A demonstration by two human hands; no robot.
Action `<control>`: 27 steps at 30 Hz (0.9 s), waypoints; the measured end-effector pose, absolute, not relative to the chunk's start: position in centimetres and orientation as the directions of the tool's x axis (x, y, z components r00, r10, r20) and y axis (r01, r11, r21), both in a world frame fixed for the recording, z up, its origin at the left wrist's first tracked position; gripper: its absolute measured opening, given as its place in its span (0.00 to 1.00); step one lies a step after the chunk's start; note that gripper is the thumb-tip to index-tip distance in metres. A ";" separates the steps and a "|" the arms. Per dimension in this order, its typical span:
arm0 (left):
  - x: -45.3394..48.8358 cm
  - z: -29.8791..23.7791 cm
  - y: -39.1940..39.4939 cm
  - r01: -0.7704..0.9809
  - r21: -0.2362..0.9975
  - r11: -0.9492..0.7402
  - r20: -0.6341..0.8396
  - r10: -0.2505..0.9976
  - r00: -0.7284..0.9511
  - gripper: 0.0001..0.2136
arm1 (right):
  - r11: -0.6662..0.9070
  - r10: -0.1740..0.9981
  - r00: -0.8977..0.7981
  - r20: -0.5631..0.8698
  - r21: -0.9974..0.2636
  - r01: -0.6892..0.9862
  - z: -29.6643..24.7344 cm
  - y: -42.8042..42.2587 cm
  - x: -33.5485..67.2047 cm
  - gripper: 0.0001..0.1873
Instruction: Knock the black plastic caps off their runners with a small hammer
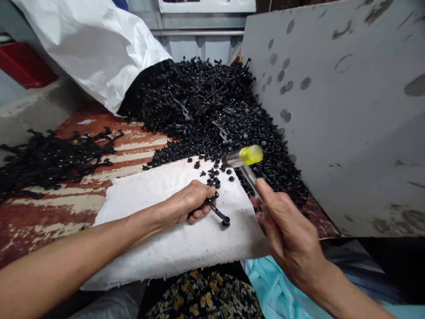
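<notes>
My left hand (pixel 189 204) is closed around a black plastic sprue with round caps (pixel 219 214), pressing it onto a white cloth pad (pixel 172 239). My right hand (pixel 288 232) grips the metal handle of a small mallet with a yellow head (pixel 250 155), raised above the pad. Several loose black caps (pixel 214 175) lie on the pad's far edge. Behind them rises a large heap of black plastic parts (pixel 212 106).
A grey spotted board (pixel 348 110) stands upright on the right. A white sack (pixel 96 48) lies behind the heap at the upper left. A pile of stripped black sprues (pixel 49 155) rests on the worn red-and-white table (pixel 49 212). Floral and turquoise fabric shows at the bottom.
</notes>
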State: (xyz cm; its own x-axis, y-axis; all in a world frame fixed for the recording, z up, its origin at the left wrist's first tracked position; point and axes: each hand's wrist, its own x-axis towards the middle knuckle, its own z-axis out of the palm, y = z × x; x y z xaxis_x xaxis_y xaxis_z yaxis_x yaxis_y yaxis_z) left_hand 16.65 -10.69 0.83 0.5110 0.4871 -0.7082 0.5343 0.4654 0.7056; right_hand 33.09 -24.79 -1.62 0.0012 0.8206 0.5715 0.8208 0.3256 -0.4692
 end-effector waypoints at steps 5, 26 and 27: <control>16.6 0.4 -10.4 0.576 0.687 0.443 -0.723 0.496 0.480 0.13 | 0.251 0.876 -0.014 0.482 -0.431 0.867 -2.5 -24.5 33.5 0.36; 16.4 1.9 -7.4 0.714 0.649 0.263 -0.750 0.378 0.542 0.15 | 0.233 0.895 0.011 0.447 -0.488 0.841 -3.2 -24.6 33.8 0.32; 16.4 2.0 -7.4 0.721 0.644 0.255 -0.753 0.378 0.539 0.15 | 0.242 0.891 0.008 0.455 -0.489 0.838 -3.1 -24.6 33.7 0.33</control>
State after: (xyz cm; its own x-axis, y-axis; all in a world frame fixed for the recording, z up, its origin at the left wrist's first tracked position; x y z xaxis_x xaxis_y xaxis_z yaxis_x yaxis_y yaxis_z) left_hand 16.41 -7.37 2.05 0.5386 0.3784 -0.7528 0.7213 0.2547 0.6441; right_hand 33.74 -24.59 -3.07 0.0081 0.8905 0.4549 0.8377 0.2423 -0.4893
